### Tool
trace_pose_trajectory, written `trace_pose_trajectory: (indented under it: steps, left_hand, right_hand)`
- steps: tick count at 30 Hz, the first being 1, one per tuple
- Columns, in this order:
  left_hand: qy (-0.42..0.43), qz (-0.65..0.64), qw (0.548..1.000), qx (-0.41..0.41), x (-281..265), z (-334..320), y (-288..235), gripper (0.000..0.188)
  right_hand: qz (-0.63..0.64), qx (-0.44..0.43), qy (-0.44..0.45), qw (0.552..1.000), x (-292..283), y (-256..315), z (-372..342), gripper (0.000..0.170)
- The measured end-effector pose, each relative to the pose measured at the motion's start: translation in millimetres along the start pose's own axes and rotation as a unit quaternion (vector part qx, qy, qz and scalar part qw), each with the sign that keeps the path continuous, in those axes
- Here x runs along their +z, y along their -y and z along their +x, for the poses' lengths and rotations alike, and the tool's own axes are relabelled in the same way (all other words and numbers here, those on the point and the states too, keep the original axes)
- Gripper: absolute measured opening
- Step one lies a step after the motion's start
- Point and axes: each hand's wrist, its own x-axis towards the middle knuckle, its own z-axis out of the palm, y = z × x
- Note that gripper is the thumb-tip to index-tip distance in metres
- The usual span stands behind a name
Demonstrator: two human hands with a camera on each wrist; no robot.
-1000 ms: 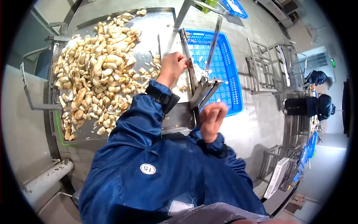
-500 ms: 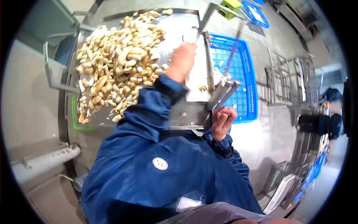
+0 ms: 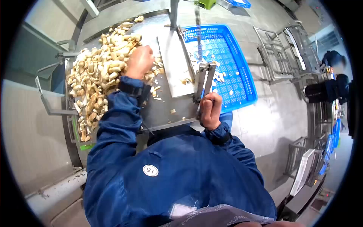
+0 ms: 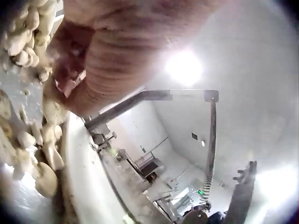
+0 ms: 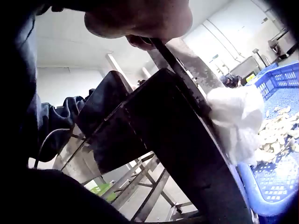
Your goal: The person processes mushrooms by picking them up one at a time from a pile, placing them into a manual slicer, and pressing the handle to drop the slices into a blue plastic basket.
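Note:
In the head view the left hand (image 3: 140, 62), slightly blurred, reaches down at the right side of a heap of pale mushrooms (image 3: 107, 68). The left wrist view has this hand (image 4: 121, 51) bent over mushrooms (image 4: 46, 179); whether its fingers pinch one is hidden. The right hand (image 3: 211, 110) curls round the near end of a metal lever (image 3: 205, 77) beside a white board (image 3: 176, 64). From the right wrist, the hand (image 5: 140, 19) shows at the top of a dark metal bar (image 5: 180, 70). Sliced pieces (image 5: 279, 135) lie in the blue basket (image 5: 261, 186).
The steel table (image 3: 151, 113) bears the heap and the board. The blue basket (image 3: 247, 85) stands to its right. An upright frame (image 3: 174, 13) and spring (image 3: 198, 34) rise behind the board. Metal racks (image 3: 278, 60) and people (image 3: 327, 90) are farther right.
The left hand has gone from the white board leftward to the mushroom heap. The right hand, earlier near the basket's front, now grips the lever's end. The head view has shifted.

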Motion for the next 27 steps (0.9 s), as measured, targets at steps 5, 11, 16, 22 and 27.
trace_pose_trajectory:
  steps: [5,11,16,22,27]
  left_hand:
    - [0.027,-0.414,0.903,-0.11,49,19,-28,0.03]
    - [0.006,-0.406,0.913,-0.046,97,21,-66,0.03]
    - [-0.004,-0.558,0.828,-0.062,84,3,-72,0.024]
    - [-0.025,-0.505,0.859,-0.08,93,6,-75,0.01]
    - [-0.029,-0.49,0.868,-0.071,94,4,-71,0.01]
  right_hand:
    - [0.026,0.023,0.014,0.999,-3,-1,-3,0.017]
    - [0.008,0.027,0.014,0.999,-4,0,-4,0.017]
    - [0.018,0.026,0.002,1.0,1,8,1,0.012]
    - [0.107,0.147,0.019,0.983,14,107,99,0.011]
    - [0.07,0.086,-0.048,0.993,17,61,52,0.01]
